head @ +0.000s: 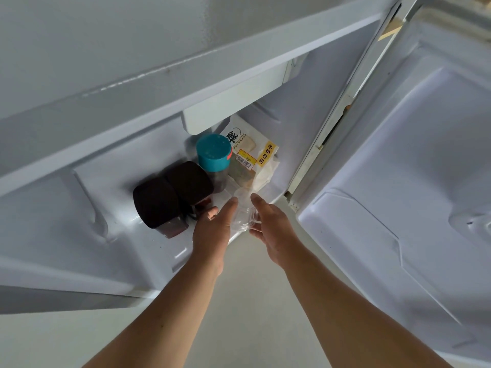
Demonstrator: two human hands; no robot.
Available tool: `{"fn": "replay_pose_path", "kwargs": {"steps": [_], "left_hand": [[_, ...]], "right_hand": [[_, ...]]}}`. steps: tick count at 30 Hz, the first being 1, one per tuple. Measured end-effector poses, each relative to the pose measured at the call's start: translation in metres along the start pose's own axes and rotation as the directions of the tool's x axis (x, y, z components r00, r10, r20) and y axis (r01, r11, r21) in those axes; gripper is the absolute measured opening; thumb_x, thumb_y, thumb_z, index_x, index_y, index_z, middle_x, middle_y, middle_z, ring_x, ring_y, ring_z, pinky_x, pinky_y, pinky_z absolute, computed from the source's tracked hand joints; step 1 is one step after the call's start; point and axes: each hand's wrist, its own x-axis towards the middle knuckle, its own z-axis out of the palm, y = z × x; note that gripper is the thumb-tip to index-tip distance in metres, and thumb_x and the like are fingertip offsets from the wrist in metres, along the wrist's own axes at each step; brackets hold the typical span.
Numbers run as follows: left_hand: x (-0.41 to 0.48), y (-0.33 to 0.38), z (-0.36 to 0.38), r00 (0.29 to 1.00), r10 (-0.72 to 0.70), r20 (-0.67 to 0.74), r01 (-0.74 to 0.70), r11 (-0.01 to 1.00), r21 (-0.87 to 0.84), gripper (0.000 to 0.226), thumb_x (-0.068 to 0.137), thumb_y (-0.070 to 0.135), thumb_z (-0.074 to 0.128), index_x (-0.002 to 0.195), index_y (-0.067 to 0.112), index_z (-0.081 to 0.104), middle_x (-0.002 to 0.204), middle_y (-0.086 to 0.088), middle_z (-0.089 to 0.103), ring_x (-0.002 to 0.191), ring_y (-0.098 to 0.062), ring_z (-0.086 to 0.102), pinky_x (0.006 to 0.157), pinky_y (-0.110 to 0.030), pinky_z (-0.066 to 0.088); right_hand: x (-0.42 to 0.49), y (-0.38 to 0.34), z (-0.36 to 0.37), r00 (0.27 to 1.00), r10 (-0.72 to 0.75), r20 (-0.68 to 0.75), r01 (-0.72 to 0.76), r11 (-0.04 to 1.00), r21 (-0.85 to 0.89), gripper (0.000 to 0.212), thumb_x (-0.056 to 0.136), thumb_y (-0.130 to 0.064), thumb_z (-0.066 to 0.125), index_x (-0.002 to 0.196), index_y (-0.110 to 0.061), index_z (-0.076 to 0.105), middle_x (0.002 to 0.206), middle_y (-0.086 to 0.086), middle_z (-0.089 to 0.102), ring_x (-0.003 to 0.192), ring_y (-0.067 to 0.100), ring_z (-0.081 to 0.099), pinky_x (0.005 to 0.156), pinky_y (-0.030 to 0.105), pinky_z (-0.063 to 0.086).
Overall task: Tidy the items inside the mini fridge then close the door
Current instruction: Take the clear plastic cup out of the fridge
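The mini fridge (87, 187) stands open below me, its door (414, 166) swung out to the right. On its floor stand two jars with dark brown lids (156, 203) (190, 181) and a jar with a teal lid (213, 152). A bag of sliced bread (249, 152) leans at the back right. A clear plastic cup (243, 211) sits at the front edge of the floor. My left hand (212, 229) and my right hand (273, 229) hold the cup from either side, fingers pointing inward.
A white shelf (233, 102) juts out above the jars. The fridge's top edge (159, 75) runs diagonally across the view. Pale floor (247, 301) lies beneath my forearms. The door's inner liner has moulded recesses.
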Motion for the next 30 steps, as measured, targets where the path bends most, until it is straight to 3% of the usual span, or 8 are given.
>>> {"fn": "replay_pose_path", "kwargs": {"steps": [5,10,14,17,23,30], "left_hand": [[-0.001,0.000,-0.003,1.000,-0.001,0.023,0.001,1.000,-0.010,0.095,0.067,0.083,0.071,0.145,0.031,0.057,0.148,0.001,0.061,0.131,-0.025,0.060,0.112,-0.049,0.048],[-0.012,-0.001,0.000,1.000,0.009,0.023,-0.009,1.000,-0.010,0.092,0.066,0.084,0.071,0.141,0.033,0.058,0.146,0.002,0.062,0.129,-0.024,0.060,0.110,-0.049,0.050],[-0.032,-0.005,0.001,0.998,0.015,0.064,-0.014,1.000,-0.008,0.091,0.062,0.083,0.072,0.139,0.036,0.059,0.140,0.008,0.064,0.124,-0.018,0.062,0.102,-0.041,0.051],[-0.054,-0.012,-0.002,0.994,0.035,0.103,-0.036,0.999,0.007,0.088,0.063,0.082,0.073,0.138,0.036,0.061,0.139,0.009,0.066,0.125,-0.015,0.062,0.111,-0.044,0.048],[-0.117,-0.036,-0.006,0.986,0.043,0.158,-0.052,0.997,0.052,0.089,0.060,0.082,0.071,0.135,0.035,0.064,0.134,0.005,0.067,0.122,-0.012,0.062,0.114,-0.046,0.048],[-0.191,-0.068,-0.021,0.986,0.049,0.157,-0.067,0.991,0.115,0.080,0.066,0.083,0.068,0.133,0.039,0.067,0.126,0.010,0.071,0.119,-0.012,0.064,0.112,-0.046,0.050]], "right_hand": [[-0.003,0.001,0.000,1.000,-0.026,-0.013,0.026,0.999,-0.023,0.029,0.098,-0.058,0.062,0.102,-0.030,0.070,0.110,0.000,0.075,0.104,0.021,0.071,0.092,0.035,0.059],[-0.014,0.006,-0.007,0.997,-0.073,-0.028,0.072,0.997,-0.037,0.032,0.097,-0.060,0.062,0.101,-0.030,0.072,0.104,-0.002,0.077,0.101,0.021,0.073,0.086,0.032,0.060],[-0.034,0.009,-0.018,0.993,-0.110,-0.038,0.108,0.993,-0.036,0.056,0.081,-0.070,0.065,0.111,-0.023,0.071,0.108,0.002,0.078,0.103,0.025,0.073,0.099,0.045,0.059],[-0.060,0.017,-0.030,0.991,-0.131,-0.028,0.129,0.990,-0.053,0.070,0.069,-0.079,0.064,0.109,-0.023,0.072,0.108,0.004,0.078,0.103,0.026,0.073,0.099,0.048,0.058],[-0.122,0.045,-0.059,0.988,-0.141,-0.059,0.137,0.989,-0.061,0.065,0.064,-0.079,0.067,0.101,-0.026,0.072,0.095,0.002,0.075,0.095,0.026,0.074,0.099,0.051,0.058],[-0.193,0.079,-0.075,0.985,-0.166,-0.044,0.162,0.983,-0.084,0.067,0.066,-0.081,0.066,0.103,-0.026,0.072,0.101,0.004,0.078,0.095,0.026,0.075,0.099,0.053,0.057]]}}
